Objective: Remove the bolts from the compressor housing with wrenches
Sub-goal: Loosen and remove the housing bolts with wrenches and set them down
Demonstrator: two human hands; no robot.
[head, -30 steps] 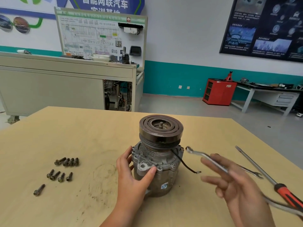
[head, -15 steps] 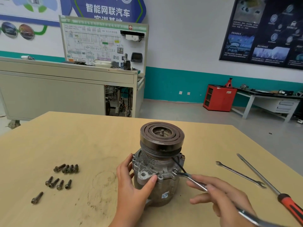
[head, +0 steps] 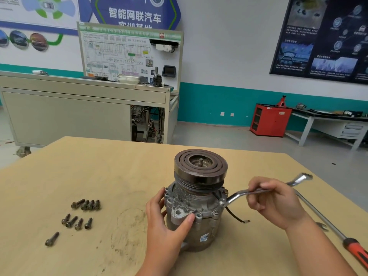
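The grey compressor stands upright on the wooden table, its dark pulley on top. My left hand grips the housing's left side, thumb across the front flange. My right hand holds a silver ring wrench by its shaft. The wrench's lower end sits at a bolt on the housing's right flange; its other end points up and to the right. A black wire hangs from the housing below the wrench.
Several removed bolts lie in loose rows on the table to the left. On the right lie a second wrench, partly hidden by my right arm, and a red-handled screwdriver. A workshop bench and red cabinet stand beyond.
My right hand swung the wrench in from the right, set its end on the housing's right flange, then moved up and right along the shaft. The left hand stayed on the housing.
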